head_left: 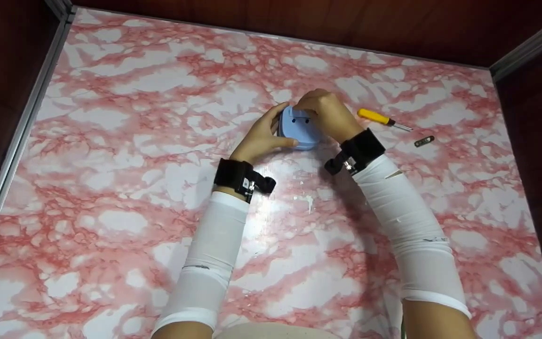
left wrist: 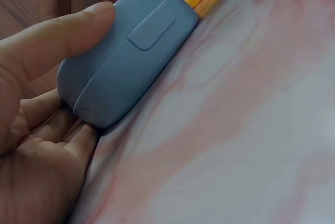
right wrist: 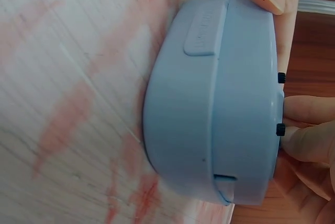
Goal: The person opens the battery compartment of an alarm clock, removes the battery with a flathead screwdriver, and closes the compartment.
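Note:
A light-blue rounded plastic case [head_left: 293,134] lies on the marbled tabletop, its face with two small black knobs [right wrist: 281,130] turned up. My left hand [head_left: 265,131] grips it from the left, thumb over the near edge and fingers round the far side; in the left wrist view the thumb [left wrist: 78,28] presses on the case [left wrist: 123,62]. A small rectangular cover [head_left: 298,113] sits at the far part of the upper face. At that cover, the curled fingertips of my right hand [head_left: 327,113] pinch; their exact hold is partly hidden.
To the right of the case lies a screwdriver [head_left: 374,117] with a yellow handle. A small dark cylinder, battery-like [head_left: 424,141], lies just beyond its tip. Dark wood panels [head_left: 280,21] with metal edging bound the back and both sides of the tabletop [head_left: 134,141].

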Available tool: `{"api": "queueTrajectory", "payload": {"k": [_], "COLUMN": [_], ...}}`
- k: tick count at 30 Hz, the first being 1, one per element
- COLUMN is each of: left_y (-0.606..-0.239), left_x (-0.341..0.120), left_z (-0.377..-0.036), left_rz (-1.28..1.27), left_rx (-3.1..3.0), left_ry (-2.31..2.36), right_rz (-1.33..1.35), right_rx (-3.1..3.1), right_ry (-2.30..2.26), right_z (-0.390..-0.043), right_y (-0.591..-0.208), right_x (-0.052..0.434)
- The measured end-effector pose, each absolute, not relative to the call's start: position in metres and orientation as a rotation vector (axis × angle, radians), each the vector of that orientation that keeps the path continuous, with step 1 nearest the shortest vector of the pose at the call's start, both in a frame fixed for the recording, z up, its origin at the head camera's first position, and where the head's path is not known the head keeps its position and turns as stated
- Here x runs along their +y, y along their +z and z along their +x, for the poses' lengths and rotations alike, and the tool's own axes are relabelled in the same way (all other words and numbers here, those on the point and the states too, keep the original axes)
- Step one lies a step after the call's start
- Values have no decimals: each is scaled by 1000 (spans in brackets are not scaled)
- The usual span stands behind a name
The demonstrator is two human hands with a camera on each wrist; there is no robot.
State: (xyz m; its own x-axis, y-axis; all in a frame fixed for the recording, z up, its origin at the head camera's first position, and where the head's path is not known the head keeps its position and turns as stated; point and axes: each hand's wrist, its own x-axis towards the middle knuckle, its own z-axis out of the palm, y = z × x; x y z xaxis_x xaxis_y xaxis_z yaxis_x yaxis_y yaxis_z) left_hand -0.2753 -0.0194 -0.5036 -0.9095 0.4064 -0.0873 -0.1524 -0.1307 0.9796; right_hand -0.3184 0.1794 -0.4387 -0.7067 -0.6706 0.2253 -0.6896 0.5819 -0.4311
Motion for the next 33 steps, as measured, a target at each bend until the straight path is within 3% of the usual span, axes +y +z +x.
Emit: {"api": "queueTrajectory", "payload": {"k": [20, 33], "left_y": [-505, -502], "left_x": [-20, -20], "left_z": [-275, -275], "left_rz": [287, 285], "left_rx": [1787, 1757], "left_ry": [2121, 2117], "right_rz": [1083, 1166], "right_rx": [-2832, -2756], "right_ry": [644, 719], "right_z": [-313, -319], "right_y": [-438, -441], "right_x": [173, 174]}}
